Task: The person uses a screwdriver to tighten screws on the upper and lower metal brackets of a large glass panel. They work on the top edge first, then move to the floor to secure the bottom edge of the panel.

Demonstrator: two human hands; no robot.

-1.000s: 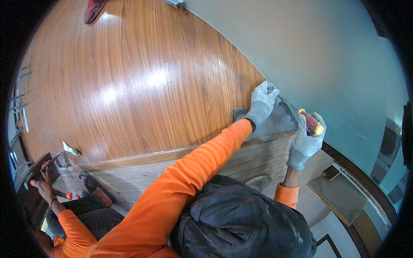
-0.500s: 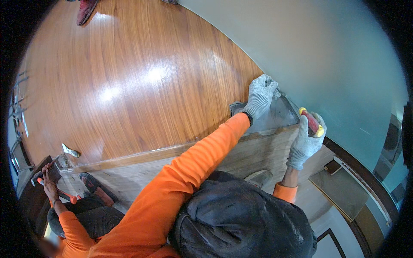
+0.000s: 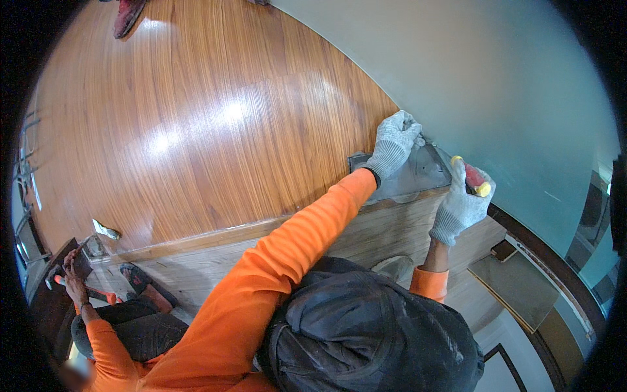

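My left hand [image 3: 397,134], in a grey knitted glove, has its fingers pinched together low against the frosted glass panel [image 3: 496,98]; what they hold is hidden. Below that hand lies a dark grey plate [image 3: 418,175], set at the corner of the glossy wooden platform [image 3: 215,150]. My right hand [image 3: 464,202], gloved alike, is closed around the red and yellow handle of what looks like a screwdriver [image 3: 475,178]. The handle's upper end tilts towards the plate and my left hand. Its thin shaft is hard to make out.
At the lower left a co-worker's bare hand [image 3: 75,284] is by an orange-handled hammer [image 3: 98,294]. A scraper [image 3: 106,229] lies on the platform. A red shoe [image 3: 127,18] stands at the top left. A dark cap [image 3: 366,326] blocks the lower middle. A grey board [image 3: 516,291] lies at right.
My right hand has shifted slightly left and down, and the red and yellow handle has turned a little in its grip. My left hand stays nearly in place.
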